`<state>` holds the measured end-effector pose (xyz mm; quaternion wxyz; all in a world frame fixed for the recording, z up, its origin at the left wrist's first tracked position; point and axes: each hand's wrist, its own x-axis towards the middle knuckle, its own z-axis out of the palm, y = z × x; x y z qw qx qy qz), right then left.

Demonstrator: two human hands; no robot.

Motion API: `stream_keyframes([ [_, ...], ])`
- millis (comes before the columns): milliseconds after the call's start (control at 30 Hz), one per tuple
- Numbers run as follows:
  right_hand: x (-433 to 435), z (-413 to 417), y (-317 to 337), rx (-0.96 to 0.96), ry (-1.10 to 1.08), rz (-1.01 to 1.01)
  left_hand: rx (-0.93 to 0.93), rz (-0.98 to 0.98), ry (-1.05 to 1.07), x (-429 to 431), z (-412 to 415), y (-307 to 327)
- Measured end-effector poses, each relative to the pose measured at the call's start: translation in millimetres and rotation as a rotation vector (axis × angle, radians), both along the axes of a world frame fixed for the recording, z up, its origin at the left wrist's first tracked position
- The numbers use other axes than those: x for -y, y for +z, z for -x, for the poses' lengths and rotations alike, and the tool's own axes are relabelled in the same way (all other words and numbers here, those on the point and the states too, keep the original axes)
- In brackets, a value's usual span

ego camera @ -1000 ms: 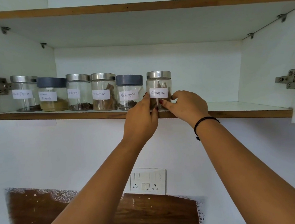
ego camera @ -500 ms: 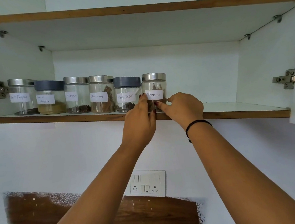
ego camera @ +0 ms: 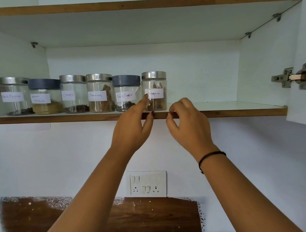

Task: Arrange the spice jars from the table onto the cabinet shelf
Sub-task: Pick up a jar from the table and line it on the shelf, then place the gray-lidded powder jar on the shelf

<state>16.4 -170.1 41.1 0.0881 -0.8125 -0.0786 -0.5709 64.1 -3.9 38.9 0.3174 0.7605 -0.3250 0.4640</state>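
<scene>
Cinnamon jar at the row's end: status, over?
Left hand and right hand open, empty. Cinnamon jar upright on shelf, sixth in row. Nothing in the way.

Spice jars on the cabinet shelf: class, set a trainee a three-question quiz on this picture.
1. How many jars stand on the shelf?
2. True or false: the right hand grips the rightmost Cinnamon jar.
3. Which label sits between Garam Masala and the first Cinnamon jar? A Cloves B Black Pepper C Turmeric

Key: 1. Six. 2. False, it is clear of the jar. 3. A, the Cloves jar.
</scene>
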Motion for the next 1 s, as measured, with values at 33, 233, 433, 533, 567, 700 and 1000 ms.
stream_keyframes([
  [33, 1, 7, -9, 0.017, 0.049, 0.022, 0.004, 0.030, -0.035, -2, 5, -2],
  [233, -8, 51, -56, 0.011, 0.285, -0.048, -0.051, 0.202, -0.173, 1, 44, -39],
  [433, -5, 82, -112, -0.032, 0.462, -0.279, -0.223, 0.269, -0.269, 0, 71, -99],
  [533, -1, 99, -153, -0.098, 0.505, -0.378, -0.359, 0.300, -0.266, -8, 80, -137],
  [567, 0, 104, -166, -0.130, 0.519, -0.398, -0.403, 0.311, -0.270, -10, 84, -150],
  [700, 4, 125, -197, -0.203, 0.522, -0.493, -0.529, 0.329, -0.343, -12, 101, -196],
  [1000, 17, 161, -239, -0.322, 0.529, -0.572, -0.683, 0.282, -0.424, 7, 129, -267],
])
